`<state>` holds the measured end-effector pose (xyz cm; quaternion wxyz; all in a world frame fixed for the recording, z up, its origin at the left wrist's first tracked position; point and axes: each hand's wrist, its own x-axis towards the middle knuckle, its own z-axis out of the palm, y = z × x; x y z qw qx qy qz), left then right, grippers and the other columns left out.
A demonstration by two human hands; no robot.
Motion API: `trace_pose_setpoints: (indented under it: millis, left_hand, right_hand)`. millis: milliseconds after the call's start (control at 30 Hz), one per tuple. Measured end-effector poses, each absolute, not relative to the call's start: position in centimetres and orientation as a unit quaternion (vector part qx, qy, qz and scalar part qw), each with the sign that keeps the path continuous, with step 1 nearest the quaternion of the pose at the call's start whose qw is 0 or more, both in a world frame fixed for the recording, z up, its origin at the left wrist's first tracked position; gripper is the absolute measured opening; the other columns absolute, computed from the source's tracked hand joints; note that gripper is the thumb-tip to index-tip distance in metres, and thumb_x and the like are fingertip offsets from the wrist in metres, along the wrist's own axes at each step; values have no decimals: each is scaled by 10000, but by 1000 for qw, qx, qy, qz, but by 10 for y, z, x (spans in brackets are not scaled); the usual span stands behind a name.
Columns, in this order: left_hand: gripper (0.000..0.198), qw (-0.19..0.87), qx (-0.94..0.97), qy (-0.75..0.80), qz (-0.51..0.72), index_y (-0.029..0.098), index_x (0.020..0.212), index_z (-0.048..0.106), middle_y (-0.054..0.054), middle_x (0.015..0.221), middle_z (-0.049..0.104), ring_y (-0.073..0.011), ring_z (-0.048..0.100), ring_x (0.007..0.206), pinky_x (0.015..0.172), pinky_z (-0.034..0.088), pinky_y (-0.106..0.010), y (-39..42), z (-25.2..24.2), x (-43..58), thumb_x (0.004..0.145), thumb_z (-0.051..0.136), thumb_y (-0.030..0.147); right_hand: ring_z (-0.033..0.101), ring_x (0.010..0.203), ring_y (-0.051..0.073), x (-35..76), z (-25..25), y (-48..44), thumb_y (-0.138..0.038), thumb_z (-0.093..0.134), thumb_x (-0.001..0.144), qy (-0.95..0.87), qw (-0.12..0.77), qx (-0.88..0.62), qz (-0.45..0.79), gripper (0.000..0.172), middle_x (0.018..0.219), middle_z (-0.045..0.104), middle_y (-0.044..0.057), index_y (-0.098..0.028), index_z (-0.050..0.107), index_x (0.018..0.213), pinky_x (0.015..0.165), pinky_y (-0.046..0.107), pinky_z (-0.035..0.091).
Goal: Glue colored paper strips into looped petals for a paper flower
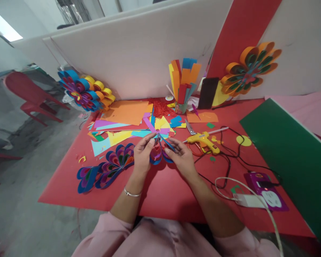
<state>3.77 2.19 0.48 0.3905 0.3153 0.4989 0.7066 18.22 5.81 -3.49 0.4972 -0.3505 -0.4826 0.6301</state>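
Note:
Between my hands, above the red table, is a looped paper petal piece [156, 158], blue outside with red and purple loops inside. My left hand [143, 151] pinches its left side, thumb against fingers. On the other side, my right hand [181, 155] grips the blue edge the same way. The strips come together at a point at the top. Left of my left hand lie a fan of blue, purple, red and green paper loops [117, 162] and a smaller looped petal [87, 177]. A yellow glue gun [204, 142] rests just right of my right hand.
Paper sheets [127, 111] and scraps cover the table's back. A cup of paper strips [181, 107], a phone [208, 93] and scissors [189, 127] stand or lie there. Cables run right to a purple extension board [266, 192]. A green board [289, 160] leans at right; finished flowers [79, 91] sit at left.

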Motion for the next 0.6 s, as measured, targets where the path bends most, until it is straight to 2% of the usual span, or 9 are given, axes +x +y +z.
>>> trace_pose_setpoints:
  millis: [100,167,267,367,467,600]
  left_hand:
    - [419,456,282,473,699,195,1172,797,-108,1148,816,-227,782,1020,937,608,-337,23,6,38,851,828,463]
    - [421,487,259,452,701,168,1144,800,-122,1152,814,-239,779,1029,934,604,-334,25,6,37,857,809,477]
    - [386,545,203,425,693,144,1087,808,-128,1129,814,-231,775,999,885,601,-311,29,6,34,903,745,477]
    - [323,596,160,405,674,136,1096,800,-118,1080,817,-203,770,911,798,592,-279,30,8,31,939,704,401]
    - [233,614,168,382,670,132,1059,797,-97,1031,814,-185,755,847,798,586,-275,30,10,31,907,740,299]
    - [227,630,173,369,662,114,967,786,-68,896,793,-149,720,726,762,575,-252,30,6,33,799,862,246]
  right_hand:
    - [748,1144,239,184,-30,59,-471,914,735,-438,493,-344,668,563,1234,792,86,-246,732,1217,1033,418,613]
    - [748,1108,221,185,-25,59,-452,928,721,-408,495,-344,686,539,1185,805,68,-250,748,1186,1009,397,612]
    - [745,1051,197,185,-21,60,-425,956,678,-368,499,-340,707,507,1137,812,38,-262,776,1124,932,343,615]
    - [741,912,165,186,-19,60,-413,971,655,-340,494,-342,723,494,1088,814,17,-268,795,1093,816,297,611]
    - [719,762,143,188,-19,61,-416,970,663,-320,479,-344,742,495,994,812,3,-268,800,1103,720,284,598]
    - [718,726,133,189,-19,61,-409,975,663,-300,468,-329,763,487,933,810,-7,-267,804,1097,692,261,586]
